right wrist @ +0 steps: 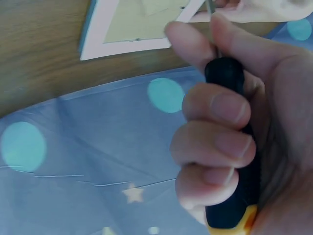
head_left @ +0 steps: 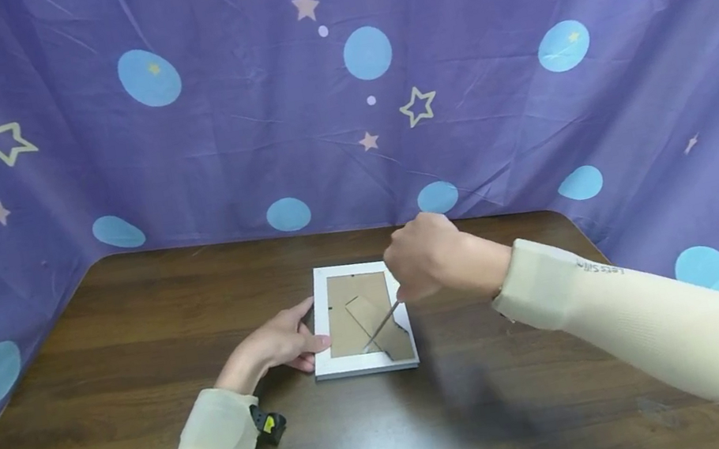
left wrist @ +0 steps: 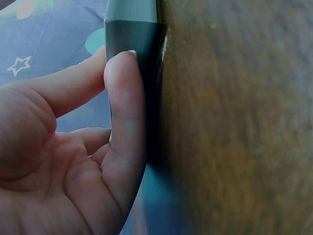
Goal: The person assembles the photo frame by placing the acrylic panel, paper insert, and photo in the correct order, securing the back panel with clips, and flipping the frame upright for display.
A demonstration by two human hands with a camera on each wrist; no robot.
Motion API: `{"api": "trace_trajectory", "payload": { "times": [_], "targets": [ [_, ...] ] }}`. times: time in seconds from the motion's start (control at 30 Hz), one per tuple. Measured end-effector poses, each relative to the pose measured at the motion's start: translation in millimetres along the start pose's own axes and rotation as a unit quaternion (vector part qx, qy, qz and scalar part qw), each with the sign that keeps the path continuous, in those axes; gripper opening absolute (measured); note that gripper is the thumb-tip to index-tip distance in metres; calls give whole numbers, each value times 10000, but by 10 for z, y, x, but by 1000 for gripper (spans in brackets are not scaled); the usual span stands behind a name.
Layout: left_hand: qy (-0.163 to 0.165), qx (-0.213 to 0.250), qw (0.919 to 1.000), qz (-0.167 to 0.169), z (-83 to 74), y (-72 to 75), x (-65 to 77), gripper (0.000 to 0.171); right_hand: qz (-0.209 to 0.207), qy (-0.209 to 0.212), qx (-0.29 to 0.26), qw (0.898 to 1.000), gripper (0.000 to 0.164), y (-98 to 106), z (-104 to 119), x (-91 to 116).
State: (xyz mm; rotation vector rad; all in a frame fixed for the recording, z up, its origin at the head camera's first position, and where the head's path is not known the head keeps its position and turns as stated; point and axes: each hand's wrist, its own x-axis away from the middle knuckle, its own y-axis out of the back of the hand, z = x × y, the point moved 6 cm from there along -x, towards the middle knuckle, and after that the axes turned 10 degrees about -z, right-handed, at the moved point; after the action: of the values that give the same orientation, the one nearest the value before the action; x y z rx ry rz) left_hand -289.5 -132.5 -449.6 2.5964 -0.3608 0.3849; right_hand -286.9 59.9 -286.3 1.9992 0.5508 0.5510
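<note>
A white picture frame [head_left: 355, 362] lies back side up on the table, its brown backing board [head_left: 345, 287] showing a cut-out flap. The left hand [head_left: 279, 340] grips the frame's left side, thumb on the top face and other fingers against the edge, as the left wrist view [left wrist: 122, 93] also shows. In the right hand [head_left: 428, 254] is a screwdriver [right wrist: 225, 73] with a black and yellow handle, fingers curled round it. Its thin metal shaft [head_left: 384, 324] slants down to the left, with the tip at the board's lower edge. Exact tip contact is hard to make out.
The dark brown wooden table [head_left: 166, 315] carries the frame. A purple curtain [head_left: 284, 125] with stars and blue dots surrounds the table's back and sides. A dark strap device [head_left: 269, 423] sits on the left wrist.
</note>
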Motion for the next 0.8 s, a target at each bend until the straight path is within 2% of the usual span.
{"api": "trace_trajectory", "payload": {
  "times": [0.13, 0.33, 0.57, 0.8],
  "targets": [
    [-26, 7, 10000, 14, -6, -3, 8, 96, 367, 14, -490, 9981, 37, -155, -122, -11],
    [-60, 36, 10000, 12, -13, -4, 7, 96, 884, 94, -925, 9917, 45, -347, -227, -20],
    [-137, -2, 9999, 13, -23, -2, 1, 96, 1133, 104, -1376, 9839, 47, -556, -315, -7],
    [-152, -42, 9999, -5, -7, 2, 0, 96, 1396, 63, -2099, 9677, 47, -805, -382, 22]
  ]
}}
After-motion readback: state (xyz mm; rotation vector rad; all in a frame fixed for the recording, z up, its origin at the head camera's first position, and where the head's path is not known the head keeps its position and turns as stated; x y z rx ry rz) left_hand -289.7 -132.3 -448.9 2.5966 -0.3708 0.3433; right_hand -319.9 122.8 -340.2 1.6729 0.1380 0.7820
